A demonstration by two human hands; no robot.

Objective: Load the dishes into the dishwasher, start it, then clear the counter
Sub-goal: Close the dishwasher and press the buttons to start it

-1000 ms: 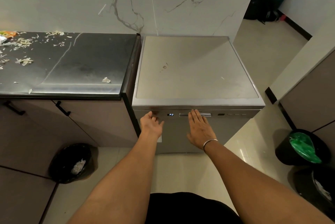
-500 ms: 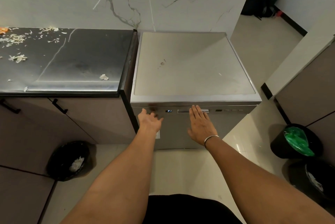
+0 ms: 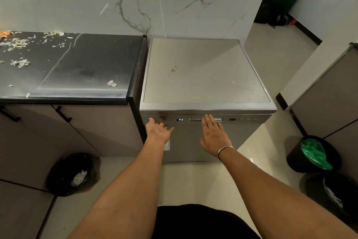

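Left hand (image 3: 158, 132) and right hand (image 3: 213, 136), open-fingered and empty, against the closed dishwasher (image 3: 203, 76) front under its top edge.

"P3" on lit display (image 3: 180, 120), dishwasher (image 3: 203, 76) front ctrl panel.

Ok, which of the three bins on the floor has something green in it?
The farther right bin, holding green plastic; the nearer right bin and the left bin show only whitish scraps.
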